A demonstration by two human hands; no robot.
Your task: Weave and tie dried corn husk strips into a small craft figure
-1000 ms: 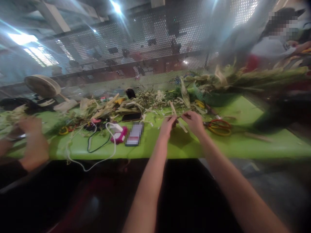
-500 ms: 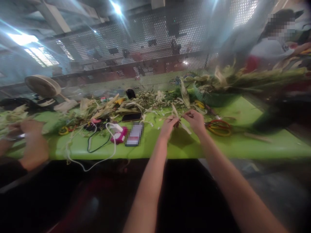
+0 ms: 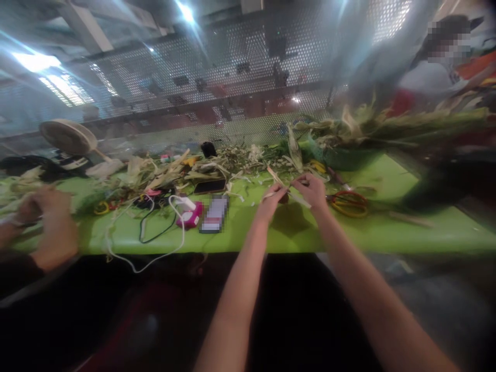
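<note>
Husk strip (image 3: 275, 177) above green table (image 3: 232, 240), at left fingertips, far end leaning left. Left hand (image 3: 272, 198) clamped on strip's lower part, thumb against fingers. Right hand (image 3: 313, 191) just beside, fingertips bent toward strip; too small to tell whether pinching anything. Best way, as judged: left pinch firm yet light, since dry husk likely splits; right fingers working close to that pinch, pull even. Scissors (image 3: 351, 193) near right hand, so mind handles when turning it. Husk scraps (image 3: 253, 155) lie beyond.
</note>
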